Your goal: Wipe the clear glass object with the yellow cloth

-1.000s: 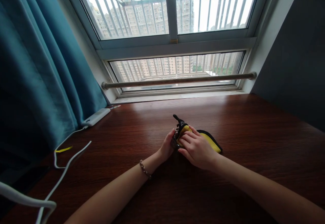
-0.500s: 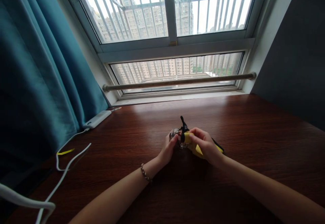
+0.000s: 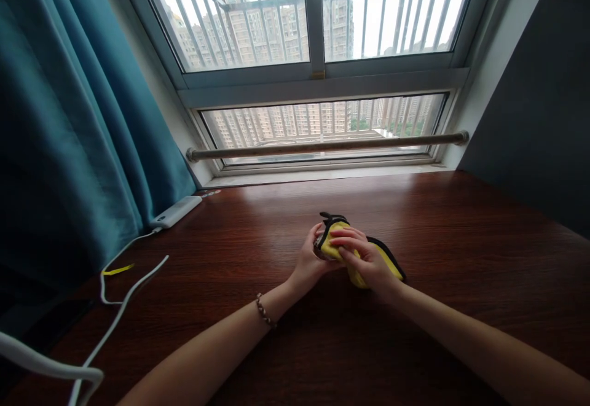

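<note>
A yellow cloth with black edging (image 3: 389, 263) lies bunched on the dark wooden table (image 3: 461, 234), just past my hands. My right hand (image 3: 362, 258) presses the cloth's near end with its fingers curled over it. My left hand (image 3: 308, 263) is closed round a small shiny object (image 3: 318, 243) that the cloth mostly covers; I cannot make out what it is. A beaded bracelet (image 3: 263, 309) circles my left wrist.
A white power bank (image 3: 177, 211) lies at the table's back left by the teal curtain (image 3: 69, 136). White cables (image 3: 115, 308) trail from it along the left edge. A metal rail (image 3: 322, 146) runs across the barred window behind the table.
The right hand has drawn the yellow cloth over the small shiny object, which showed more plainly half a second ago. Both hands stay together at the table's middle.
</note>
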Available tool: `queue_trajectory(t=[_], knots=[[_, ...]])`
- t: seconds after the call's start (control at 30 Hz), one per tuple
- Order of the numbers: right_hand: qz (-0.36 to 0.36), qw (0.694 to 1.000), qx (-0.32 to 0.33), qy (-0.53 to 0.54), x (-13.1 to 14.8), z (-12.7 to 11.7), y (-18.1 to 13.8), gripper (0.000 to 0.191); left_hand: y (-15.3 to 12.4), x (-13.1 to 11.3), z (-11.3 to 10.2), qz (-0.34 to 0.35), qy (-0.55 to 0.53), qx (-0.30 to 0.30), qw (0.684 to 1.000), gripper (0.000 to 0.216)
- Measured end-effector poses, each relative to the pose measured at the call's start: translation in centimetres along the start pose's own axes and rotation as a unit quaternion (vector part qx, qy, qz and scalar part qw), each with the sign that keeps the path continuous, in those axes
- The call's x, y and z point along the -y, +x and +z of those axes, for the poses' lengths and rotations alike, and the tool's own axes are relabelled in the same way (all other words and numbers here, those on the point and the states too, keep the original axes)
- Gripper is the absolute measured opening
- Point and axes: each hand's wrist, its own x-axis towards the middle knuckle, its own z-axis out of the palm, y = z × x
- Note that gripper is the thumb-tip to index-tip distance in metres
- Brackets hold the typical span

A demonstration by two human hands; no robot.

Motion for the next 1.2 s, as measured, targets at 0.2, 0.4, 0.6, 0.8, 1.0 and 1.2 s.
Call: queue_trajectory(t=[0.2, 0.4, 0.6, 0.8, 1.0, 1.2], knots=[[0.085, 0.995, 0.04, 0.026, -2.5, 0.3, -0.7, 0.061, -0.6, 0.0, -0.5, 0.087, 0.055, -0.029, 0.994, 0.105], [0.223, 0.917, -0.085, 0.32, -1.2, 0.7, -0.6, 0.05, -1.2, 0.4, -0.4, 0.137, 0.039, 0.019, 0.99, 0.113], [0.216, 0.913, -0.188, 0.29, -2.7, 0.4, -0.7, 0.041, -0.5, 0.7, 0.1, 0.068, 0.003, 0.058, 0.996, 0.113], [-0.024, 0.992, -0.079, -0.092, -1.9, 0.3, -1.3, 0.037, -0.7, -0.7, 0.1, 0.031, -0.003, 0.099, 0.995, 0.075], [-0.178, 0.952, 0.055, -0.242, -0.8, 0.6, -1.9, 0.04, -1.5, -0.7, -0.2, 0.097, 0.08, 0.08, 0.989, 0.078], [-0.182, 0.949, 0.051, -0.253, -0.4, 0.6, -1.9, 0.043, -2.5, -0.1, 0.4, 0.201, 0.139, 0.103, 0.964, 0.089]])
